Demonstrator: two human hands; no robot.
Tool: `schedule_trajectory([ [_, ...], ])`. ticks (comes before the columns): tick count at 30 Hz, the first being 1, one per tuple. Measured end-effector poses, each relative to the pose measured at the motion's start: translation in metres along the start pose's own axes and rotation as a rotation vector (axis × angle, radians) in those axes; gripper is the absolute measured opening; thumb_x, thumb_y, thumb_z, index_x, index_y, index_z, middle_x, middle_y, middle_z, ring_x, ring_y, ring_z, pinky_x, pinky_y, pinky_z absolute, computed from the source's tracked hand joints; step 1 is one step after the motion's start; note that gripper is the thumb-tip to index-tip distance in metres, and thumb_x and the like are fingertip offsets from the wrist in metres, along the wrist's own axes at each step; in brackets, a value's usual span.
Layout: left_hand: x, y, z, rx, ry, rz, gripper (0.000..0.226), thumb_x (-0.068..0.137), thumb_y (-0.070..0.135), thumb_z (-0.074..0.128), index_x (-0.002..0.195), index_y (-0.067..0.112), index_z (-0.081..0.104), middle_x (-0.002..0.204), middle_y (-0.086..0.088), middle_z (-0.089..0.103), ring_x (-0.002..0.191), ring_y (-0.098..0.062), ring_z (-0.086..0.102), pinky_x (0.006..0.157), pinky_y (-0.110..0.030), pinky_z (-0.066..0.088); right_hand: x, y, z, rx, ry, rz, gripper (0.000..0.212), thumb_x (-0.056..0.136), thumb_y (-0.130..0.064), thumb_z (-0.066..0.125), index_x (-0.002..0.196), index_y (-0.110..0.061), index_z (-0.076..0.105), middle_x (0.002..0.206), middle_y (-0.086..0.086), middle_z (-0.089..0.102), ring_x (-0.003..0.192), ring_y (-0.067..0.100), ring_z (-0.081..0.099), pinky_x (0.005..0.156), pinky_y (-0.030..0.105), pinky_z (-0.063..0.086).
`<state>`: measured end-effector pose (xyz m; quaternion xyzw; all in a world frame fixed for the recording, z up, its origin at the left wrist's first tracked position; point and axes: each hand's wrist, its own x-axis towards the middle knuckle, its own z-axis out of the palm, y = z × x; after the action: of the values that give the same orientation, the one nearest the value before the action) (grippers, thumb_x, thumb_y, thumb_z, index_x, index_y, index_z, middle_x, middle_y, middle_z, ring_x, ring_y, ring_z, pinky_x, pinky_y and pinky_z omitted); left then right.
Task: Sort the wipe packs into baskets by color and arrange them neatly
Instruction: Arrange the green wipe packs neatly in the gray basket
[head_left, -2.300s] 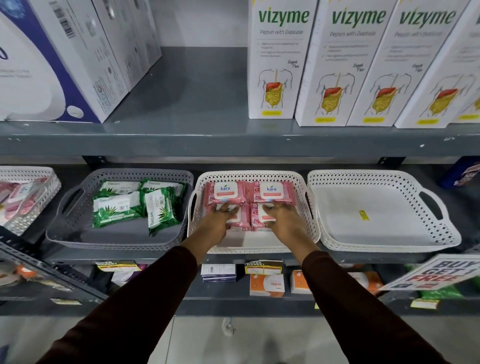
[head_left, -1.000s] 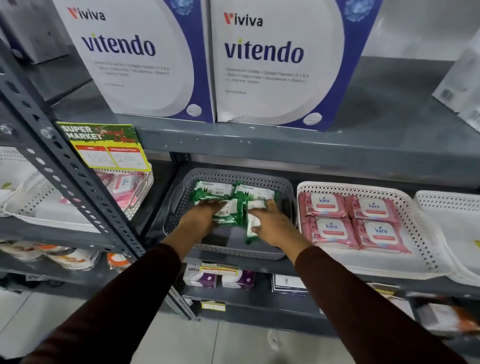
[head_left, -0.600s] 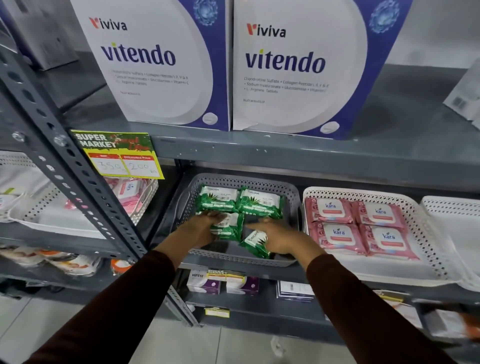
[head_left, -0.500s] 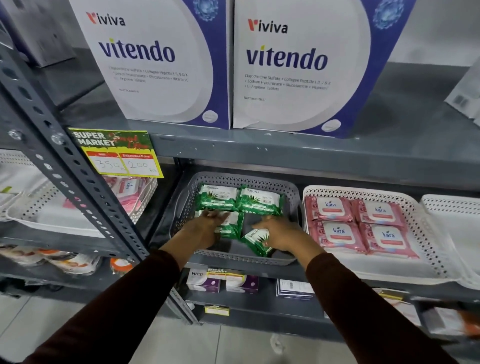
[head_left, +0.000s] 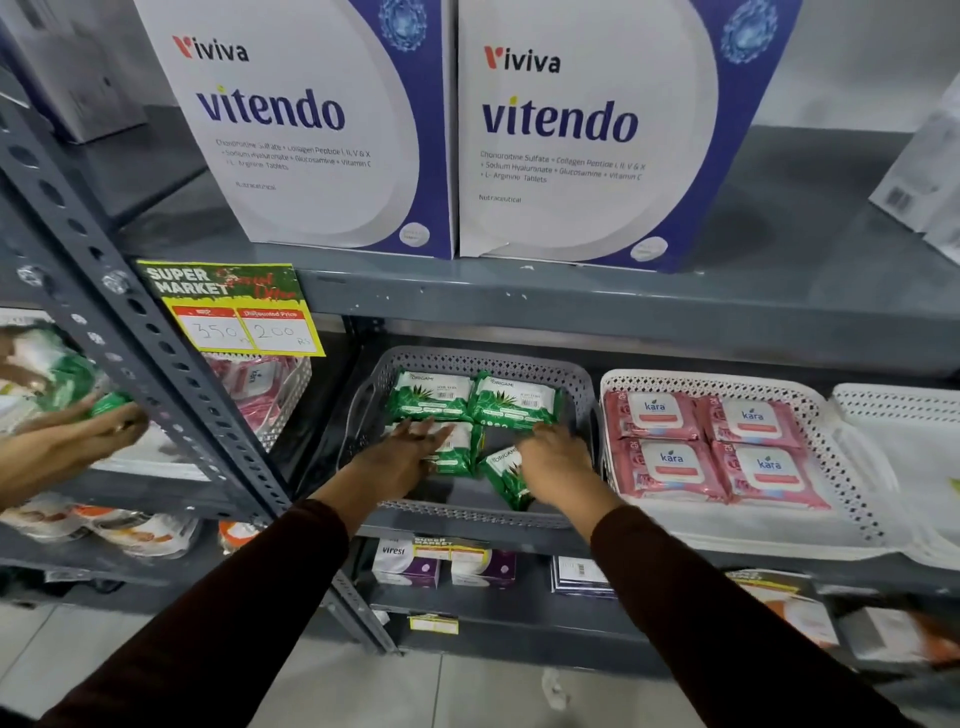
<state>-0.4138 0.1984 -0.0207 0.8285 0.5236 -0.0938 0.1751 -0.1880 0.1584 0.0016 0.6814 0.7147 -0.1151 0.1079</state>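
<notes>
A grey basket (head_left: 579, 387) on the middle shelf holds several green wipe packs. Two green packs (head_left: 431, 397) lie flat side by side at its back. My left hand (head_left: 402, 457) rests palm down, fingers spread, on a third green pack (head_left: 457, 449) in front of them. My right hand (head_left: 553, 460) lies over a fourth green pack (head_left: 506, 475) that is tilted askew near the front; whether the fingers grip it is hidden. To the right, a white basket (head_left: 831, 467) holds several pink packs (head_left: 711, 449) in a neat two-by-two block.
Another white basket (head_left: 904, 415) stands at the far right. A white basket (head_left: 291, 395) with pink packs sits left of the steel upright (head_left: 135, 332). Another person's hand (head_left: 104, 426) holds a green pack at far left. Large boxes (head_left: 571, 130) fill the upper shelf.
My hands left the pink packs and went to the grey basket. In the last half second my left hand spread flat on the front green pack and my right shifted right over the tilted one.
</notes>
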Motion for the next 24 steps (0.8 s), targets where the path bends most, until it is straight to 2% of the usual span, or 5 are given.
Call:
schedule_trajectory([
  [4,-0.001,-0.015,-0.004,0.03,0.029,0.002,0.076,0.1,0.011,0.041,0.145,0.046,-0.009,0.162,0.002,0.0,0.147,-0.031,0.0,0.118,-0.049,0.014,-0.003,0.034,-0.008,0.268,-0.256,-0.218,0.097,0.082,0.016,0.052,0.149,-0.048,0.025,0.165,-0.008,0.005,0.15,0.028,0.016,0.11,0.043,0.041],
  [7,-0.003,-0.019,-0.002,-0.056,0.051,-0.016,0.077,0.098,0.004,0.042,0.149,0.045,0.002,0.161,0.004,-0.001,0.147,-0.031,-0.004,0.119,-0.046,0.008,-0.002,0.032,0.008,0.175,-0.1,-0.247,0.086,0.089,-0.004,0.064,0.151,-0.044,0.019,0.165,-0.005,0.004,0.152,0.026,0.003,0.122,0.055,0.007],
  [13,0.002,-0.013,0.001,-0.158,0.071,-0.042,0.071,0.099,0.012,0.046,0.15,0.041,0.006,0.161,0.005,-0.002,0.146,-0.029,-0.009,0.119,-0.046,0.004,0.006,0.004,0.025,0.082,0.117,-0.101,0.066,0.098,-0.031,0.055,0.154,-0.028,0.022,0.163,0.006,0.021,0.149,0.03,0.021,0.103,0.05,0.048],
  [19,0.0,-0.012,0.0,-0.223,0.068,-0.072,0.069,0.1,0.017,0.048,0.151,0.039,0.007,0.16,0.009,-0.003,0.146,-0.025,-0.011,0.116,-0.041,-0.001,0.015,-0.008,0.018,0.046,0.042,-0.122,0.053,0.101,-0.038,0.046,0.149,-0.02,0.034,0.16,0.011,0.026,0.146,0.031,0.026,0.107,0.05,0.041],
  [24,-0.005,-0.006,-0.005,-0.229,0.016,-0.079,0.067,0.102,0.019,0.046,0.151,0.038,0.005,0.159,0.011,-0.008,0.145,-0.023,-0.015,0.116,-0.043,-0.002,0.019,-0.024,0.013,0.052,-0.013,-0.062,0.045,0.101,-0.031,0.047,0.141,-0.012,0.041,0.146,0.014,0.038,0.136,0.033,0.032,0.096,0.046,0.045],
])
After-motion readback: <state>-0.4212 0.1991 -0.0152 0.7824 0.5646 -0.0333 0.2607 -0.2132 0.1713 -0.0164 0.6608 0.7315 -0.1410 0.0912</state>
